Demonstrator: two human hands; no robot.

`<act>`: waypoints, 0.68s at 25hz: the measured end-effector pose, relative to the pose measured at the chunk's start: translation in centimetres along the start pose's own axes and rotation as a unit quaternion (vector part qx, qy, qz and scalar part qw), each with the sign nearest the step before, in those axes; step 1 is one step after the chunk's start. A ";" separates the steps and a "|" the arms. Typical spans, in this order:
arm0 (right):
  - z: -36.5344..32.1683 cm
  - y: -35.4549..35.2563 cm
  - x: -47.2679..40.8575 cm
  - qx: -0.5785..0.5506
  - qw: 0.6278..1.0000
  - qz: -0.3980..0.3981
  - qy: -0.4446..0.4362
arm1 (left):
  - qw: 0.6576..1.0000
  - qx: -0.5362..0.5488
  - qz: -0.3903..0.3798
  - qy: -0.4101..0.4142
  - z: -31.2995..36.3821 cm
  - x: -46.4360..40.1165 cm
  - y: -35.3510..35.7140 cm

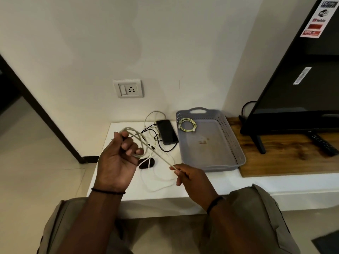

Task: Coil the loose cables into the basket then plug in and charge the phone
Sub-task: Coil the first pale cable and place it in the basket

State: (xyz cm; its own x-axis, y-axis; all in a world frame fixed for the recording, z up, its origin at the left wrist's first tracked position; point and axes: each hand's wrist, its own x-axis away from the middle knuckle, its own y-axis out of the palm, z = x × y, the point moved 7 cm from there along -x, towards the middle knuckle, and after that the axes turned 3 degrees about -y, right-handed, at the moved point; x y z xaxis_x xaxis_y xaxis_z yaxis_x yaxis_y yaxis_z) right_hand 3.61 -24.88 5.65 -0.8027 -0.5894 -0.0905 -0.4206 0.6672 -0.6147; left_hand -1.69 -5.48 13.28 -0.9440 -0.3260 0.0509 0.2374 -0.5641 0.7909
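My left hand [117, 160] grips loops of a pale grey cable [139, 139] above the white shelf. My right hand [190, 177] pinches the same cable's straight free end, which runs taut between both hands. A grey perforated basket [236, 143] stands to the right with one coiled pale cable [187, 125] in its far left corner. The black phone [167, 132] lies face up left of the basket. Loose white cables [159, 180] and black cables [165, 148] lie tangled on the shelf under my hands, along with a black adapter [146, 163].
A white wall socket with a switch [128, 88] sits above the shelf [102, 173]. A black TV [300, 76] on a stand and a remote [322, 143] occupy the wooden surface [286, 162] at right. A dark door frame [36, 107] runs at left.
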 end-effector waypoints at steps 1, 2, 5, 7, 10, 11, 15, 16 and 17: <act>-0.4 0.5 0.1 0.025 1.000 -0.012 -0.002 | 1.000 -0.010 0.023 0.014 0.2 -0.1 -0.9; -1.1 1.1 0.1 0.054 0.998 -0.025 -0.010 | 0.999 -0.026 0.041 0.023 0.2 -0.2 -1.7; -4.1 2.8 0.7 0.112 0.988 -0.091 -0.047 | 0.994 -0.080 0.066 0.042 -0.5 -0.3 -2.9; -6.1 4.1 1.1 0.127 0.981 -0.135 -0.065 | 0.982 -0.151 0.087 0.066 -0.7 -0.1 -3.3; -7.9 5.1 1.3 0.117 0.978 -0.161 -0.056 | 0.930 -0.336 0.109 0.107 -1.0 0.7 -2.8; -8.4 4.8 1.2 0.095 0.982 -0.154 -0.049 | 0.909 -0.389 0.100 0.109 -1.4 1.0 -2.3; -8.5 1.9 0.6 -0.004 0.997 -0.069 -0.027 | 0.794 -0.595 -0.011 0.125 -3.7 1.4 -0.8; -8.1 1.2 0.4 -0.024 0.998 -0.060 -0.014 | 0.756 -0.639 -0.041 0.136 -4.2 1.4 -0.6; -7.6 0.6 0.3 -0.039 0.998 -0.059 0.002 | 0.726 -0.669 -0.059 0.146 -4.5 1.4 -0.5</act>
State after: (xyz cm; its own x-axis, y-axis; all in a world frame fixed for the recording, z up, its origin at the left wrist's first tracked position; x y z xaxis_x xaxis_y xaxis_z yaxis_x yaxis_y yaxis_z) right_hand -0.09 -21.19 11.22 -0.7477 -0.6637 -0.0186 -0.5432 0.6275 -0.5578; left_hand -2.09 -9.08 10.22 -0.9330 -0.2528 -0.2560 0.3543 -0.7697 -0.5311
